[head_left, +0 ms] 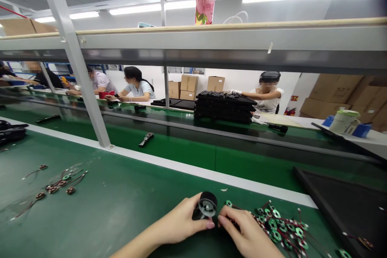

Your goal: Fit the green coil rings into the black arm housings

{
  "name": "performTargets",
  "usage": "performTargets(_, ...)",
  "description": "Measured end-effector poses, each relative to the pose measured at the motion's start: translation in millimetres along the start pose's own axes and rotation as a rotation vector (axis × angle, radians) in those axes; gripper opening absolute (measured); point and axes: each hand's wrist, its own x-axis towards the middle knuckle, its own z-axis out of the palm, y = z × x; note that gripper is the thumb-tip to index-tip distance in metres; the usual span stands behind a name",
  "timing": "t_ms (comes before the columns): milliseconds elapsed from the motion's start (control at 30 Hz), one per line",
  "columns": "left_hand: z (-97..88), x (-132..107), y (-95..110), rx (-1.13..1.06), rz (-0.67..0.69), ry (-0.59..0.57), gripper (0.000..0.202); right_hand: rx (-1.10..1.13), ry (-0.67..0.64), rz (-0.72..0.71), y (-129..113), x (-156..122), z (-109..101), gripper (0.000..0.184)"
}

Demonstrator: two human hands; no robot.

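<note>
- The pile of green ring pieces, with dark red wires and small white ends, lies on the green tabletop.
- Left of the pile, the left hand grasps a black cylindrical part between thumb and fingers, its round end showing a grey inside.
- At the pile's left edge, the right hand has thumb and fingertips drawn together just beside that part; I cannot tell whether they pinch anything.
- Right of the pile is a black tray.
- Well left of the pile, wired round pieces lie scattered.
- Beyond the pile and to its left, 1 elongated dark part lies on the green belt.
- Farther beyond the pile, 1 co-worker reaches a gloved hand to a stack of black trays.
</note>
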Motion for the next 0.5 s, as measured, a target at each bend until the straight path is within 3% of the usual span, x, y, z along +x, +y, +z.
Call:
performTargets(133, 0.7, -4, 4, 0.038, -0.007, -0.09, 0.03, 0.025, -0.027, -0.009, -2, 0, 4, 0.028)
performTargets(267, 3.9, -4, 2, -0.007, -0.03, -0.061, 0.029, 0.097, -0.003, -0.01, -2, -1, 3, 0.021)
performTargets(333, 6.9, -1, -2, -0.097, -0.056, 0.001, 0.029, 0.136, 0.041, -0.004, -3, 0, 1, 0.021)
performTargets(500, 24.1, 6, -18, -0.408, -0.111, 0.315, 0.042, 0.079, 0.152, -0.058, -5, 2, 14, 0.025)
